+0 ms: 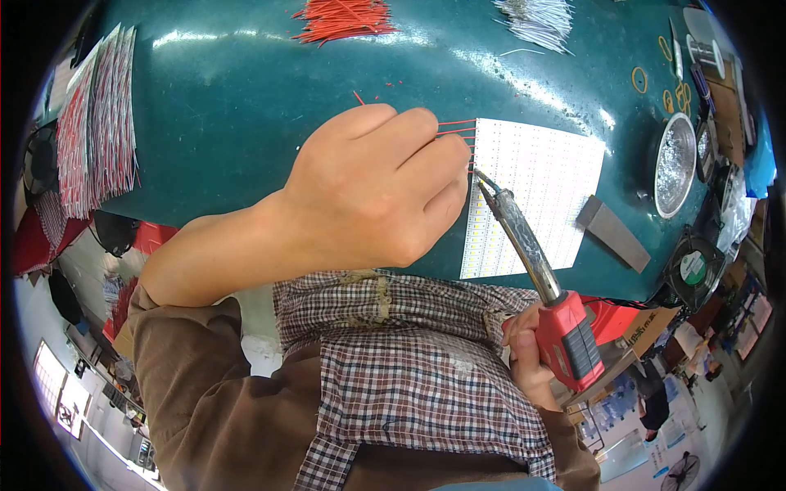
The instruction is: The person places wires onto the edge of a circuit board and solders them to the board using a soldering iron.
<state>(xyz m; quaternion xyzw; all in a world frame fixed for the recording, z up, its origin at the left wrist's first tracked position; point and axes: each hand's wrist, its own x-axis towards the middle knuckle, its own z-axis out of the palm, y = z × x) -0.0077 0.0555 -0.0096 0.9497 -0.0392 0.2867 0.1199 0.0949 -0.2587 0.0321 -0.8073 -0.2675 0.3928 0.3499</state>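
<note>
A white LED circuit board lies on the green table, with several red wires joined along its left edge. My left hand is closed beside that edge, its fingers curled round a red wire; the fingertips are mostly hidden under the hand. In my right hand is a soldering iron with a red and black handle. Its tip meets the board's left edge, right by my left fingers. A grey rectangular block rests over the board's right edge.
A pile of red wires and one of white wires lie at the far side. Wired strips are stacked at the left. A metal bowl, a small fan, rubber bands and a solder spool are at the right.
</note>
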